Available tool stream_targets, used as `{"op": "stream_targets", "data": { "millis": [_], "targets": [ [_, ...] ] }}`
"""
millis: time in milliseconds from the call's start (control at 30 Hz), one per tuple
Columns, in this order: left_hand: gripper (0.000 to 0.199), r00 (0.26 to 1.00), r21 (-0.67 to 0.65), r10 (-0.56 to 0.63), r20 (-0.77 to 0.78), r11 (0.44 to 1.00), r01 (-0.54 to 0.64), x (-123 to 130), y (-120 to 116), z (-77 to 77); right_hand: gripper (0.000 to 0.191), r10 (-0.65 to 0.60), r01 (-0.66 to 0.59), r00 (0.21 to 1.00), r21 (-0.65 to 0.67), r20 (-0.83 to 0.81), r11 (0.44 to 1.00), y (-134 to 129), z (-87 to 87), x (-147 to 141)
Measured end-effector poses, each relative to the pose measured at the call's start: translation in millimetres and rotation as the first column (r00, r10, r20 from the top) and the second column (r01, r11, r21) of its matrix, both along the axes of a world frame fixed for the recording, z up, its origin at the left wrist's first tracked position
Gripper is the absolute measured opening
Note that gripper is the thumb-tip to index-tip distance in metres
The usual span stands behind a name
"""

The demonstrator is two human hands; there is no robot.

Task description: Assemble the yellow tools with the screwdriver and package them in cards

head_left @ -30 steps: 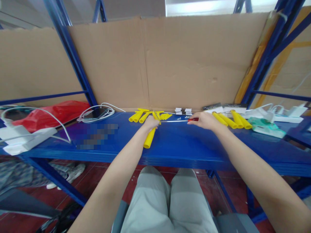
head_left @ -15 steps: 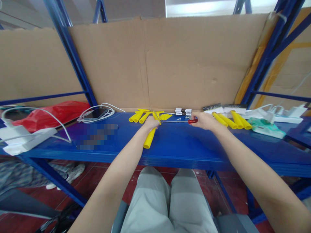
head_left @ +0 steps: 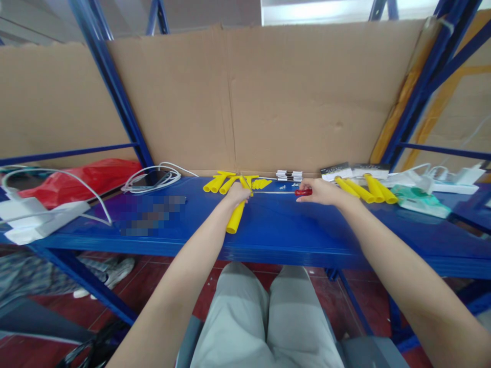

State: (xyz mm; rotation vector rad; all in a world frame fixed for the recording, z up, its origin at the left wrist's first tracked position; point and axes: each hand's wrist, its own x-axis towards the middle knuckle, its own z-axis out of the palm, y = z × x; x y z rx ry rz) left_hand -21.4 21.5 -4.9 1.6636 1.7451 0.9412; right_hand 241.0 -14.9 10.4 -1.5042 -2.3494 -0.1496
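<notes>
Gripping the yellow tubular part (head_left: 235, 219) near its far end, the left hand (head_left: 238, 193) has its fingers closed around it. The fingers of the right hand (head_left: 318, 191) are pinched narrow on the red handle of the screwdriver (head_left: 303, 192), whose thin shaft extends leftward to the part; tip contact cannot be confirmed. Relative to the screwdriver: white-and-black items (head_left: 289, 176) lie just behind; loose yellow pieces (head_left: 215, 183), left; yellow tubes (head_left: 374, 189) and a green packet (head_left: 421, 201), right. All rest on the blue worktop (head_left: 291, 227).
</notes>
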Motion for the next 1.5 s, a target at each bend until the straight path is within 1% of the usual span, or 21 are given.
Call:
{"op": "stream_targets", "data": {
  "millis": [133,200,333,433,500,700,767,900,967,1033,1100,1233,1300,1500],
  "targets": [
    [0.011,1.000,-0.002,-0.009,0.002,1.000,0.009,1,-4,2.5,0.014,-0.042,0.040,0.998,0.059,0.035,0.997,1,-0.2,1],
    [0.010,1.000,0.000,-0.011,0.003,1.000,0.011,1,-6,3.4,0.013,-0.045,0.041,0.997,0.061,0.061,0.997,-1,0.4,1],
    [0.009,1.000,-0.003,0.002,0.004,1.000,-0.002,1,-8,4.4,0.018,-0.017,0.018,0.994,-0.009,0.107,1.000,-5,0.9,-3],
    [0.011,1.000,-0.007,0.016,-0.015,1.000,-0.016,0,-8,4.9,0.024,0.010,-0.005,0.996,-0.059,0.090,0.998,-5,-0.2,-6],
    [0.012,1.000,-0.007,0.011,-0.019,1.000,-0.011,0,-7,4.9,0.023,0.021,-0.016,0.997,-0.070,0.069,0.997,-3,-1.4,-6],
    [0.012,1.000,-0.006,0.014,0.014,1.000,-0.014,1,-6,4.5,0.016,-0.007,0.007,0.997,0.005,0.073,1.000,0,-3.5,-3],
    [0.013,1.000,-0.009,0.016,0.013,1.000,-0.016,1,-7,5.1,0.018,-0.009,0.011,0.996,-0.014,0.092,1.000,-2,-2.4,-5],
    [0.012,1.000,-0.004,0.010,0.010,1.000,-0.010,1,-8,6.2,0.028,-0.016,0.021,0.991,-0.038,0.134,0.999,-5,0.1,-10],
    [0.011,1.000,-0.003,0.014,0.005,1.000,-0.014,1,-8,6.3,0.030,-0.020,0.026,0.991,-0.048,0.130,0.998,-6,-0.1,-11],
    [0.011,1.000,-0.007,0.016,-0.002,1.000,-0.016,0,-7,6.3,0.024,-0.005,0.011,0.995,-0.051,0.104,0.999,-4,-1.4,-11],
    [0.010,1.000,-0.011,0.020,-0.002,1.000,-0.020,1,-8,6.4,0.019,0.001,0.001,0.997,-0.023,0.079,1.000,-2,-3.2,-9],
    [0.009,1.000,-0.021,0.022,0.021,1.000,-0.022,1,-9,6.2,0.011,-0.030,0.027,0.995,0.041,0.091,0.999,-1,-4.3,-7],
    [0.009,0.999,-0.026,0.017,0.028,1.000,-0.017,1,-9,6.0,0.010,-0.040,0.037,0.993,0.032,0.111,0.999,-3,-3.2,-7],
    [0.008,1.000,-0.015,0.022,0.015,1.000,-0.021,0,-8,6.0,0.020,-0.028,0.034,0.992,-0.045,0.125,0.998,-7,-1.0,-12]
  ]
}}
